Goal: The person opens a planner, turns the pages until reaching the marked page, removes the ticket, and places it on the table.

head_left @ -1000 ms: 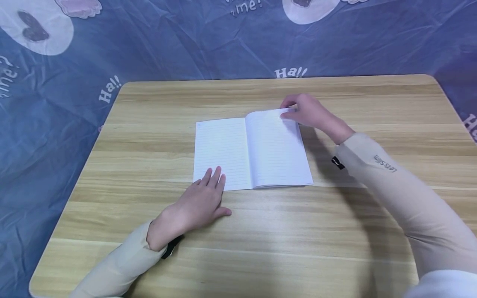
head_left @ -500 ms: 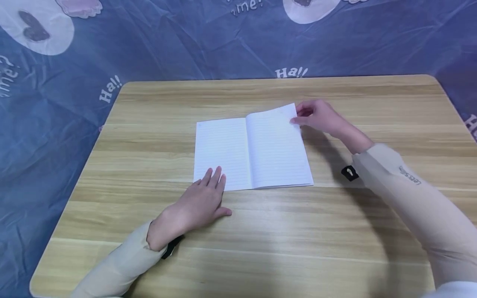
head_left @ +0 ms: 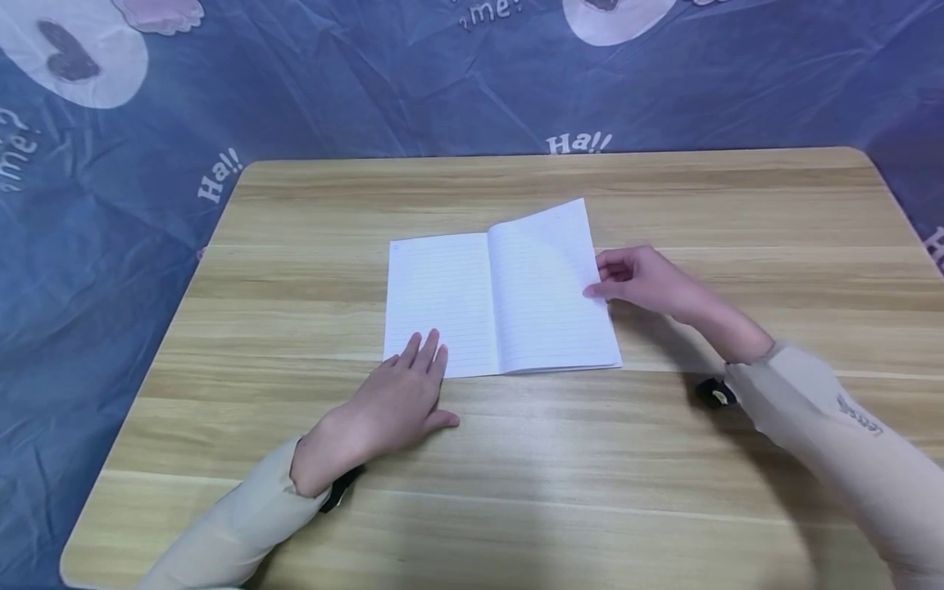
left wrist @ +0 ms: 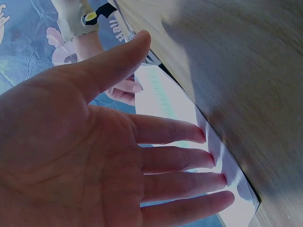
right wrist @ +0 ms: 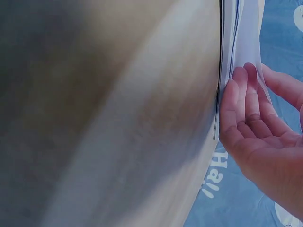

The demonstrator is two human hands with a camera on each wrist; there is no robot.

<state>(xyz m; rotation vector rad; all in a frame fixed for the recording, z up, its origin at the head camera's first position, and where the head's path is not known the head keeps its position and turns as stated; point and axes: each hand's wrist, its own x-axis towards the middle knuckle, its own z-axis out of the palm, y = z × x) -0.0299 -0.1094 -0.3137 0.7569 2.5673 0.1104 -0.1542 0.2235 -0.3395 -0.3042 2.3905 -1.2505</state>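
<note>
An open notebook [head_left: 442,287] with white lined pages lies at the middle of the wooden table. Its right-hand page [head_left: 546,287] is lifted along the outer edge, its far corner raised. My right hand [head_left: 649,283] pinches that page at the right edge, thumb on top and fingers beneath. In the right wrist view the fingers [right wrist: 240,94] reach in between the lifted page and the pages below. My left hand [head_left: 394,401] rests with spread, straight fingers on the near left corner of the left page. In the left wrist view its palm faces the camera.
The wooden table [head_left: 516,492] has rounded corners and extends past the notebook on all sides. A blue printed cloth [head_left: 406,82] hangs behind it and at both sides. A dark strap [head_left: 715,393] sits below the right wrist.
My right hand has slid from the far right corner of the page down along its right edge. The page's far corner has risen. My left hand has not moved.
</note>
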